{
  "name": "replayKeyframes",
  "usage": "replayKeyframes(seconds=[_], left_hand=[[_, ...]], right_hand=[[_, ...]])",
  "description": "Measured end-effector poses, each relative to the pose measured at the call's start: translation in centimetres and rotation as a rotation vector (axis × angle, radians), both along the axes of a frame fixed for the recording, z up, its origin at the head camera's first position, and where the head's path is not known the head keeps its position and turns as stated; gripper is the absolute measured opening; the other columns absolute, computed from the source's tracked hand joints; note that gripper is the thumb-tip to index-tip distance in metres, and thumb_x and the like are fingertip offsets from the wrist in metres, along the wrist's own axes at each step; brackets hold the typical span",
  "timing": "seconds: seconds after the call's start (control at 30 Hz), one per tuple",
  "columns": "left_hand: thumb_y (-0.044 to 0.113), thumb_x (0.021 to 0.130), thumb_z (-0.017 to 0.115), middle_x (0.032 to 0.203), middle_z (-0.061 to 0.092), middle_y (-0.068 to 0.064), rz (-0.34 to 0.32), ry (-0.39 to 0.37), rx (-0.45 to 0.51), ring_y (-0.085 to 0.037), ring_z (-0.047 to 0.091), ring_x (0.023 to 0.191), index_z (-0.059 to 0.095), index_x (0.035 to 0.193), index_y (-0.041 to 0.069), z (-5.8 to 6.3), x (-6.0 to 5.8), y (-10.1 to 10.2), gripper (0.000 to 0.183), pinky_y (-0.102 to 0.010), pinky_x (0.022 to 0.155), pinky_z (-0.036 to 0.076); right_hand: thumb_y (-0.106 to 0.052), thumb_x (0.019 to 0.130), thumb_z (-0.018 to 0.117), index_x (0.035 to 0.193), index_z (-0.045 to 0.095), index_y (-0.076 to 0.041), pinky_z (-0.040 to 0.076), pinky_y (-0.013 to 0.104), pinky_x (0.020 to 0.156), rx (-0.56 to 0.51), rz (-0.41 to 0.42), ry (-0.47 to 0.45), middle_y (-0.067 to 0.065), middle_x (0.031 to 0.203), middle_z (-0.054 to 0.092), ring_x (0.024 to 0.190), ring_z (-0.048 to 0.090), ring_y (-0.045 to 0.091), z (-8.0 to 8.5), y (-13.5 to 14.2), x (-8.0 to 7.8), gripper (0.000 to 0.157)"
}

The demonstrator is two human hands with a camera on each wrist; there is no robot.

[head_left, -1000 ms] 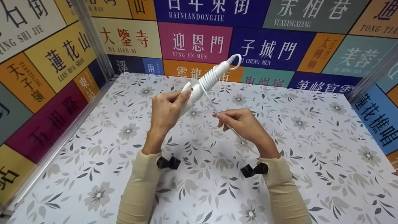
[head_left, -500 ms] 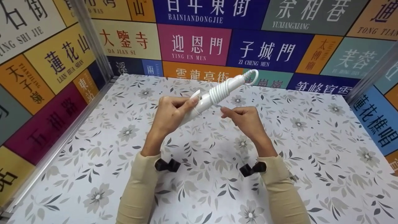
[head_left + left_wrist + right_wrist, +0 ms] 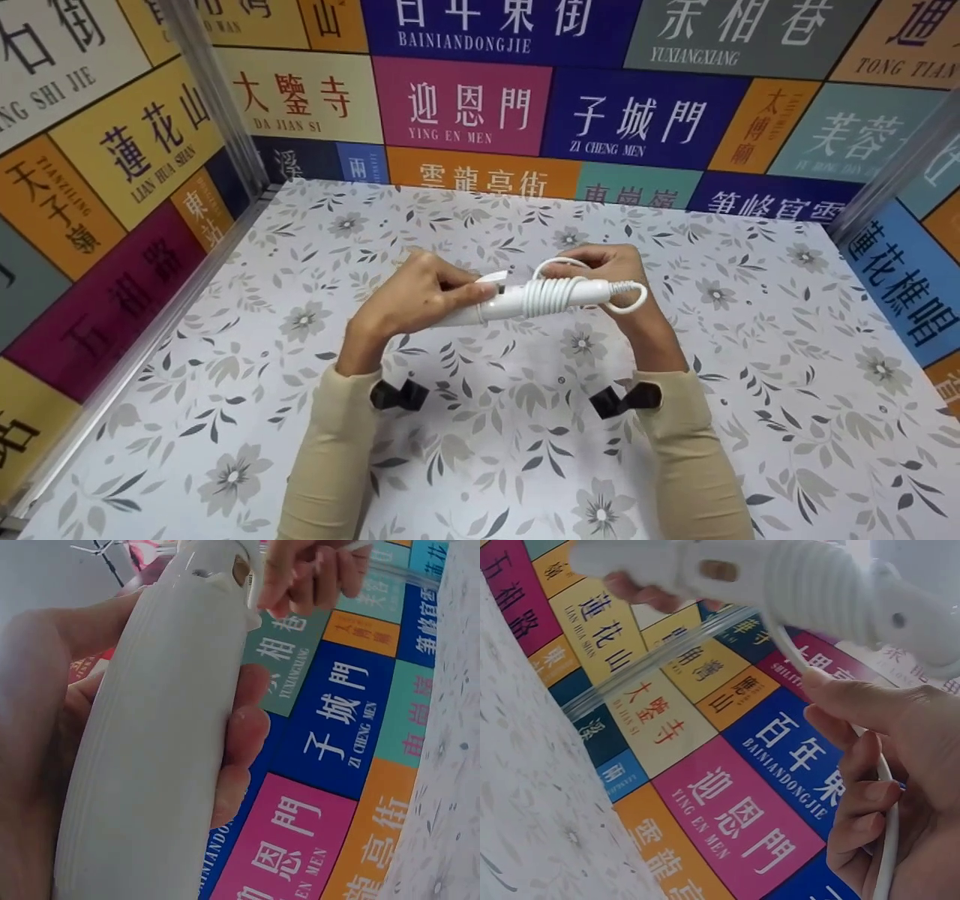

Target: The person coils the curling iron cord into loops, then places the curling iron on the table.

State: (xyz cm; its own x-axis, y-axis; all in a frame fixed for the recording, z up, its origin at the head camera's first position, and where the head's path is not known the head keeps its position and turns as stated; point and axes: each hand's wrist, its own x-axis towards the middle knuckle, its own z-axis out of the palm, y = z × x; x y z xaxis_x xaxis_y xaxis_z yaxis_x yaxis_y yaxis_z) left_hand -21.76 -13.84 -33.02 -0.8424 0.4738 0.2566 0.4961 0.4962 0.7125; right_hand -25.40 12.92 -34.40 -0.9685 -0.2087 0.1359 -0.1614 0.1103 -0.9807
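A white curling iron (image 3: 512,302) lies almost level in the air above the table in the head view. My left hand (image 3: 416,296) grips its left part, thumb beside the small lever. In the left wrist view its smooth, thick barrel (image 3: 150,735) fills the middle, with fingers wrapped behind. Several turns of white cord (image 3: 549,295) circle the handle, and a short loop leaves its right end. Behind that end, my right hand (image 3: 616,268) holds the loose cord. The right wrist view shows this cord (image 3: 889,844) pinched at the thumb and running down across the curled fingers.
A white tabletop (image 3: 247,405) with grey flowers and leaves spreads below both hands. Colourful panels (image 3: 461,105) with large characters stand along the back and sides. Clear corner strips (image 3: 225,97) join them. Black camera mounts (image 3: 400,395) sit at both wrists.
The curling iron has swung down from a steep tilt to nearly level, its cord end moving right. My right hand has gone from below the handle to behind it, bringing the cord round.
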Motion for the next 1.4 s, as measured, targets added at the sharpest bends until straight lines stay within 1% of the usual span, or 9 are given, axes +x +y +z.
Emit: replayKeyframes(seconds=[0.07,0.23,0.47,0.67,0.9,1.0,1.13,1.27,1.4], left_hand=[[0.035,0.096,0.067,0.077,0.075,-0.005,-0.026,0.01,-0.023,-0.012,0.054,0.056,0.081,0.1,0.011,-0.1,0.2,0.2,0.028,-0.025,0.054,0.044],[0.041,0.096,0.066,0.072,0.072,-0.002,-0.065,0.04,-0.121,-0.01,0.05,0.054,0.08,0.102,0.011,0.1,0.7,0.9,0.034,-0.025,0.052,0.041],[0.046,0.095,0.065,0.069,0.068,0.001,-0.018,0.035,-0.261,-0.009,0.044,0.053,0.079,0.106,0.013,-0.1,0.5,1.9,0.038,-0.025,0.054,0.039],[0.047,0.095,0.065,0.061,0.062,0.003,0.035,0.041,-0.288,-0.01,0.042,0.052,0.08,0.104,0.015,-0.4,0.4,2.1,0.036,-0.027,0.053,0.036],[0.049,0.095,0.064,0.064,0.065,0.002,0.145,0.031,-0.305,-0.011,0.047,0.054,0.081,0.102,0.015,-0.6,0.4,2.5,0.039,-0.027,0.055,0.038],[0.05,0.094,0.065,0.066,0.067,0.001,0.201,0.042,-0.301,-0.012,0.049,0.055,0.082,0.096,0.015,-0.7,0.3,2.5,0.039,-0.027,0.056,0.04],[0.051,0.094,0.064,0.07,0.07,-0.001,0.272,0.052,-0.282,-0.014,0.052,0.058,0.082,0.093,0.015,-0.7,0.3,2.5,0.04,-0.029,0.058,0.041],[0.052,0.095,0.063,0.078,0.073,-0.002,0.355,0.03,-0.252,-0.015,0.057,0.062,0.081,0.102,0.016,-0.6,0.2,2.7,0.04,-0.03,0.059,0.044],[0.053,0.094,0.063,0.079,0.072,-0.002,0.46,0.026,-0.223,-0.017,0.059,0.064,0.081,0.105,0.019,-0.5,0.1,2.9,0.04,-0.031,0.058,0.045]], right_hand=[[-0.018,0.078,0.087,0.09,0.081,-0.006,0.053,0.025,0.056,0.054,0.018,-0.018,-0.005,0.075,0.075,0.061,0.065,0.01,0.2,0.3,0.0,0.018],[-0.026,0.077,0.088,0.093,0.081,-0.009,0.054,0.024,0.064,0.251,0.087,0.036,-0.004,0.081,0.075,0.068,0.065,0.011,0.1,1.1,-0.3,0.025],[-0.028,0.075,0.089,0.091,0.081,-0.013,0.054,0.024,0.069,0.365,0.08,0.085,0.002,0.088,0.075,0.076,0.067,0.014,0.4,1.9,0.2,0.023],[-0.024,0.077,0.088,0.089,0.082,-0.012,0.052,0.022,0.064,0.413,0.039,0.154,0.0,0.084,0.071,0.07,0.063,0.013,1.0,1.4,0.8,0.018],[-0.019,0.078,0.087,0.089,0.083,-0.012,0.049,0.019,0.06,0.465,-0.036,0.337,0.005,0.081,0.075,0.068,0.063,0.013,1.2,-0.3,1.8,0.014],[-0.02,0.08,0.085,0.091,0.083,-0.012,0.048,0.019,0.059,0.487,-0.058,0.385,0.006,0.084,0.077,0.069,0.065,0.013,1.3,-1.0,2.2,0.014],[-0.022,0.084,0.082,0.095,0.082,-0.01,0.046,0.019,0.059,0.497,-0.072,0.409,0.007,0.088,0.078,0.07,0.064,0.013,1.4,-1.5,2.7,0.016],[-0.024,0.091,0.074,0.1,0.081,-0.011,0.043,0.022,0.058,0.502,-0.07,0.404,0.005,0.082,0.075,0.065,0.058,0.014,1.4,-1.8,3.0,0.017],[-0.025,0.097,0.067,0.103,0.08,-0.012,0.041,0.023,0.056,0.468,-0.059,0.374,0.004,0.078,0.072,0.062,0.054,0.014,1.6,-2.1,3.2,0.02]])
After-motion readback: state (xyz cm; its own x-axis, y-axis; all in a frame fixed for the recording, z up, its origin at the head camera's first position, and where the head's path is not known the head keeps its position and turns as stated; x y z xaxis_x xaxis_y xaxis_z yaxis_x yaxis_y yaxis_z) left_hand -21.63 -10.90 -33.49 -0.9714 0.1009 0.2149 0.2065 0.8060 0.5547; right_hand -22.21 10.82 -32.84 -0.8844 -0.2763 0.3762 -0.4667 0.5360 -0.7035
